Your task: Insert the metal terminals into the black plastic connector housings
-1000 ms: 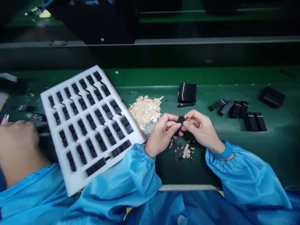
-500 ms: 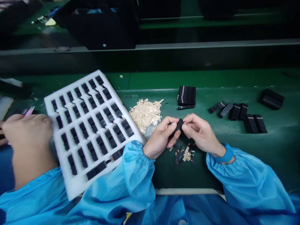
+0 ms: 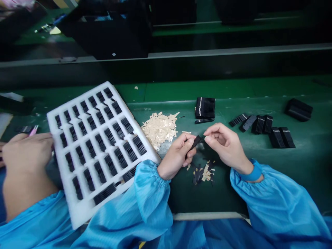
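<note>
My left hand (image 3: pixel 178 154) is closed on a small black flat part (image 3: pixel 196 141), held just above the green table. My right hand (image 3: pixel 225 143) sits right beside it, thumb and forefinger pinched at the part's upper right end; what they hold there is too small to name. Below the hands lies a little litter of black and beige scraps (image 3: pixel 203 172). A heap of beige strips (image 3: pixel 160 126) lies just left of my left hand. Both arms wear blue sleeves.
A white foam tray (image 3: pixel 77 207) with rows of black parts in slots lies at the left, under my left forearm. Another person's hand (image 3: pixel 24 162) with pink tweezers is at far left. Stacks of black parts (image 3: pixel 205 108) and loose ones (image 3: pixel 267 128) lie at the right.
My hands have drawn slightly apart: the right hand has pulled to the right off the black part, which stays in the left hand. The view has shifted a little.
</note>
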